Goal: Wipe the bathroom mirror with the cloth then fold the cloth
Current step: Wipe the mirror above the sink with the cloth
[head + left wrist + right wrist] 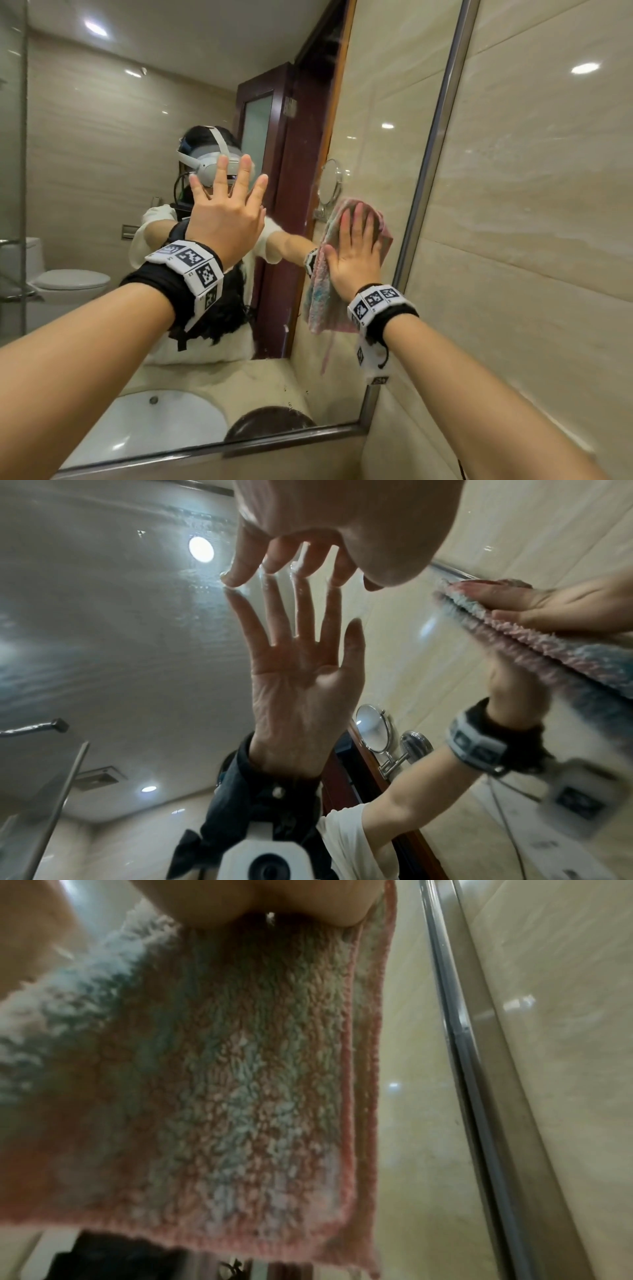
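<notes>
Left hand (226, 219) raised, fingers (240, 569) spread, tips touching the mirror (102, 154). Right hand (356, 255) flat, fingers straight and close together, pressing the pink-and-blue terry cloth (322, 294) against the glass (near its right metal frame (442, 102)).

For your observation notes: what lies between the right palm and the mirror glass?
The cloth. In the head view, the right hand presses it flat against the mirror.
</notes>
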Available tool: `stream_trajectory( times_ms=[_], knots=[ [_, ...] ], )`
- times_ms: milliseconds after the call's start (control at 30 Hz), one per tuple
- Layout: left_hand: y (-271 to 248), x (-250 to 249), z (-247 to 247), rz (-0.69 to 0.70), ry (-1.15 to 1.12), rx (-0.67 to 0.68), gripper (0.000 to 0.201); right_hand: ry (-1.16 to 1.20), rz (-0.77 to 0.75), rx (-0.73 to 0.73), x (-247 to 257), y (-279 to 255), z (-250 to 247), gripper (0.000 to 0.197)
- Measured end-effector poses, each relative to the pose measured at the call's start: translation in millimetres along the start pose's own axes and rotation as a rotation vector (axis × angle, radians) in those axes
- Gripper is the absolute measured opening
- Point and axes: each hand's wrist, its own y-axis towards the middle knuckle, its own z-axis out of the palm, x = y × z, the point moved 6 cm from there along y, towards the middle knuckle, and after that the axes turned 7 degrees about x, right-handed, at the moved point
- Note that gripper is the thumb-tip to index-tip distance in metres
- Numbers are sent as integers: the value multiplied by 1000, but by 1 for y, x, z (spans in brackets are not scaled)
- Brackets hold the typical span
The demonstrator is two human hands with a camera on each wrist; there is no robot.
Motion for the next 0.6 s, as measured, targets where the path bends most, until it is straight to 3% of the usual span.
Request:
stream_trajectory(
  times_ms=[100, 233, 367, 467, 600],
  knots=[
    [1, -1, 0, 1, 19, 5, 47, -32, 4, 0, -1, 14, -21, 72],
    [1, 0, 1, -4, 27, -3, 46, 32, 4, -104, -5, 74, -106, 69],
    [0, 0, 1, 20, 38, -4, 49, 91, 99, -122, -3, 122, -173, 68],
    [1, 0, 1, 18, 42, 1, 49, 28, 101, -201, 11, 121, -168, 71],
    [1, -1, 1, 18, 46, 9, 47, -106, -165, -169, 37, 91, -118, 69]
  ],
)
